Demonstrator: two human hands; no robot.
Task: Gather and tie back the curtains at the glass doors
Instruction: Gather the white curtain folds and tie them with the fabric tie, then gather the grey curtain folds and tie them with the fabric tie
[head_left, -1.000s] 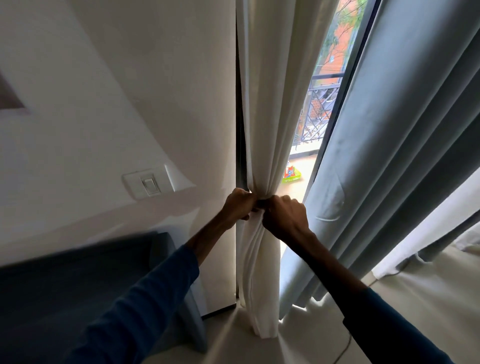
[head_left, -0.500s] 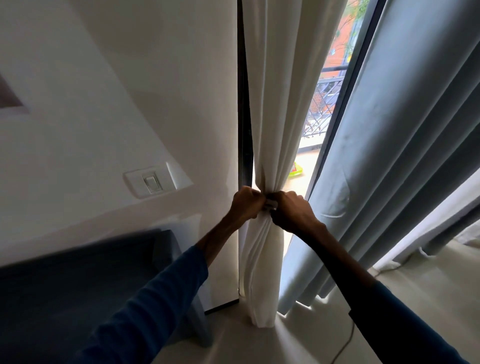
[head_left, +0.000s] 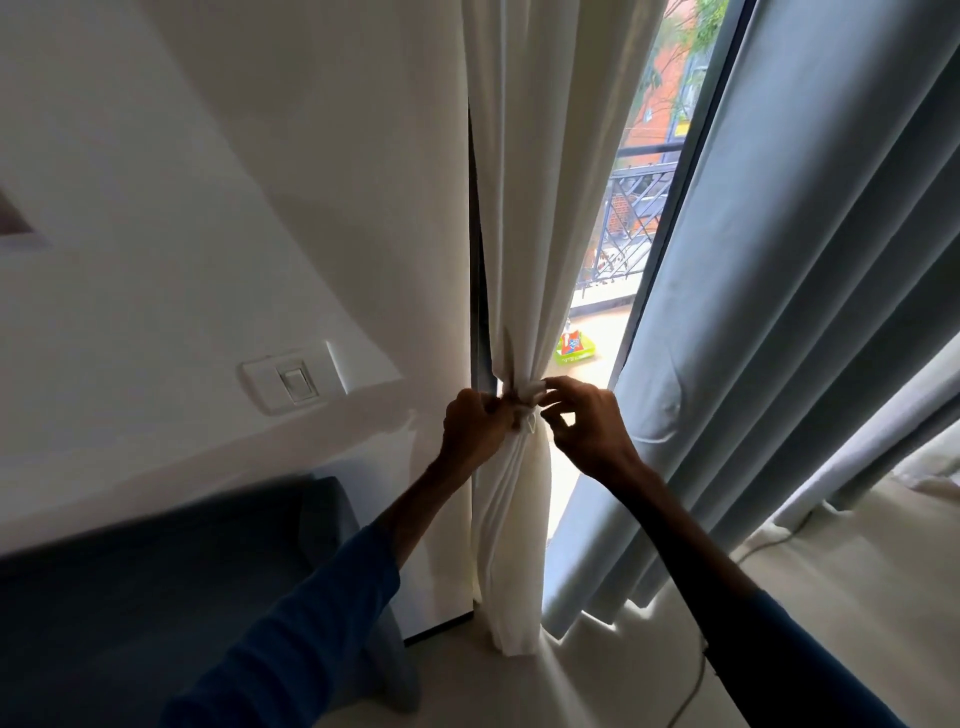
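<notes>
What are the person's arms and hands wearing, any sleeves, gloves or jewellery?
Both arms wear long blue sleeves: the left sleeve looks mid-blue, the right sleeve darker in shadow. Each stops short of the wrist, leaving the forearms bare. The left hand and right hand are bare: no gloves, watch, ring or bracelet shows.

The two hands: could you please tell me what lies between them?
In the head view, the gathered white curtain and its tie lie between them; the left hand grips the curtain, the right hand pinches the tie.
</notes>
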